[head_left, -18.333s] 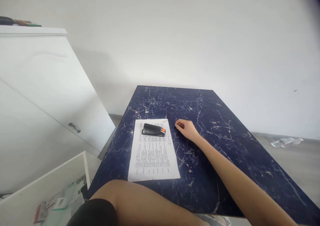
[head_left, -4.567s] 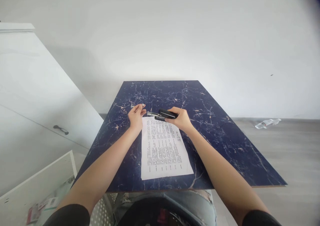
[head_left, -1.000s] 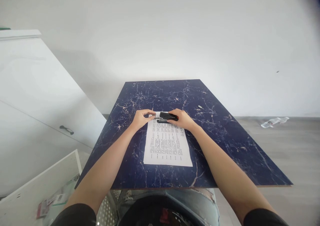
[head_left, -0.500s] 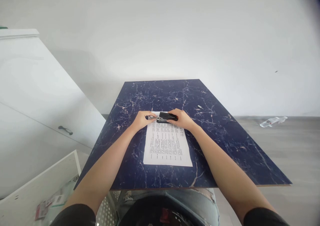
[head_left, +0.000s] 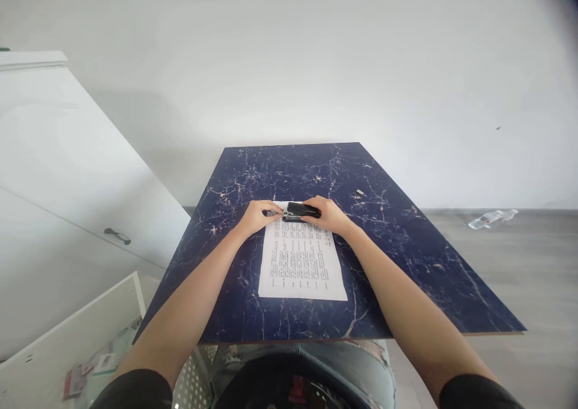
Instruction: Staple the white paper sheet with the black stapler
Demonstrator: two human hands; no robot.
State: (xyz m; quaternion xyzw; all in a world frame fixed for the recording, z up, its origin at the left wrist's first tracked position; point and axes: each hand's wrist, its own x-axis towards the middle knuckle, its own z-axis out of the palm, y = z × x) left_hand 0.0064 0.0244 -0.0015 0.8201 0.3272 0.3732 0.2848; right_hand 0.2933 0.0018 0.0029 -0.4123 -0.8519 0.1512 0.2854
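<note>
A black stapler (head_left: 295, 209) lies crosswise over the top part of a printed sheet of paper (head_left: 300, 264). My right hand (head_left: 333, 216) is wrapped round the stapler's right end, thumb on the near side and fingers on the far side. At its left end, my left hand (head_left: 255, 217) pinches a small silvery metal piece (head_left: 270, 213) between thumb and fingertips. That piece touches or nearly touches the stapler's metal end; whether it is joined to it I cannot tell. Both hands rest close to the paper's far edge.
The sheet lies on a dark blue marbled table (head_left: 280, 174). A small whitish block (head_left: 360, 192) sits at the table's far right. To the left are a white cabinet (head_left: 81, 174) and an open drawer (head_left: 76, 330) with packets in it. A clear plastic item (head_left: 492, 218) lies on the floor.
Hardly anything differs. Both hands keep their hold at the stapler, and the view has shifted very slightly.
</note>
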